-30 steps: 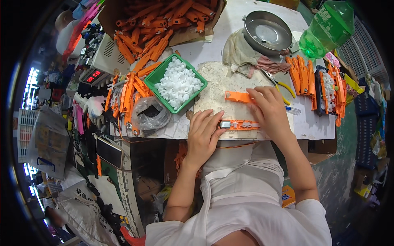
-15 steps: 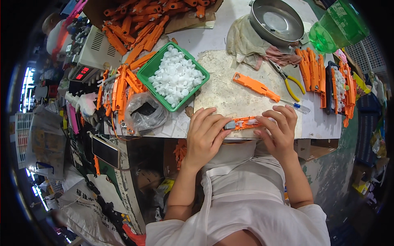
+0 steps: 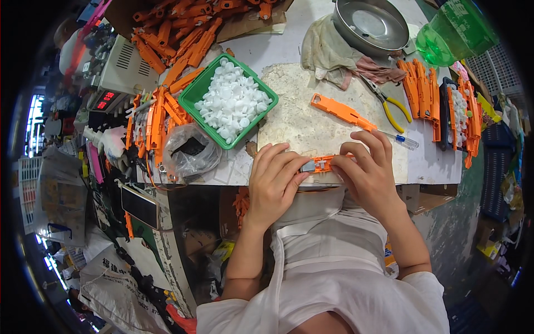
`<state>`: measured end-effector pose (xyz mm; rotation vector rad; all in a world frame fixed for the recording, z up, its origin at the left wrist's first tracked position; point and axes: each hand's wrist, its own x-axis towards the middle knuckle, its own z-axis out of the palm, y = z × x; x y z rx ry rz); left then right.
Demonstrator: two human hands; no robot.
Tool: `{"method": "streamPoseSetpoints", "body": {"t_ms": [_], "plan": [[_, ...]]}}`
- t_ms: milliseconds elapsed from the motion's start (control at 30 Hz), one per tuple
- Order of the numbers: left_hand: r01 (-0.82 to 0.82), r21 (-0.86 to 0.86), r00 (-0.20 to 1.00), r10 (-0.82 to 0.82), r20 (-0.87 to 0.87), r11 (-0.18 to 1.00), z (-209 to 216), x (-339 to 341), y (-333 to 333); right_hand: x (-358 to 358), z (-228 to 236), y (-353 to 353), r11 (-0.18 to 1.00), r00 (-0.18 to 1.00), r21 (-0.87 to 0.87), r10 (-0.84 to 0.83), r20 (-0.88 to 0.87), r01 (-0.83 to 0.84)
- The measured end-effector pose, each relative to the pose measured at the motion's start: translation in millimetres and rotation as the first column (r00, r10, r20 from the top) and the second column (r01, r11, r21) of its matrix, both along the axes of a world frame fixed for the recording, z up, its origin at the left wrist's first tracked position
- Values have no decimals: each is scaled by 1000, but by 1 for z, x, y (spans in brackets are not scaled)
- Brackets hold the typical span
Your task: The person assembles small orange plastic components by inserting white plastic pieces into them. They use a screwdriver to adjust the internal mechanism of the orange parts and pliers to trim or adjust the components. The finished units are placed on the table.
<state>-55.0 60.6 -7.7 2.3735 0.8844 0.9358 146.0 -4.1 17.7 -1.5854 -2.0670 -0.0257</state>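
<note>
Near the table's front edge lies a slim open orange plastic shell [image 3: 322, 164] with small white parts and a grey block at its left end. My left hand [image 3: 271, 183] grips that grey end between thumb and fingers. My right hand [image 3: 368, 173] is closed over the shell's right end, its fingertips pressed together there; whatever they pinch is hidden. Just beyond my hands, another orange shell [image 3: 342, 112] lies slantwise on a worn pale board [image 3: 289, 119]. A screwdriver with a clear blue handle [image 3: 406, 141] and yellow-handled pliers [image 3: 396, 113] lie to its right.
A green basket [image 3: 188, 100] of small white caps stands left, beside a clear plastic bag [image 3: 192, 158]. Orange shells [image 3: 192, 42] are heaped at the far left; more shells [image 3: 425, 92] stand at right. A metal pan [image 3: 370, 25], cloth [image 3: 328, 53] and green container [image 3: 456, 33] sit behind.
My right hand has moved slightly left along the shell, and its fingers have drawn together onto it. My left hand keeps its grip. The whole view has shifted slightly.
</note>
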Motion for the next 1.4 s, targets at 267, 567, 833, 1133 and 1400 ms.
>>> {"method": "streamPoseSetpoints", "body": {"t_ms": [267,567,833,1133,1400], "plan": [[-11,21,1000,11,-11,1000,1,1,-1,-8,-4,-1,1000,997,13,-20,68,19],[-24,11,1000,24,-19,1000,3,2,-1,-10,-7,-5,999,998,18,-46,-44,47],[-14,3,1000,14,-9,1000,4,2,-1,18,-2,-13,995,978,-33,-100,-186,95],[-10,-17,1000,10,-5,1000,4,2,-1,41,-11,-24,989,951,-114,-128,-283,99],[-21,-13,1000,21,-7,1000,5,3,-2,34,-8,-27,983,876,-92,-182,-446,158]]}}
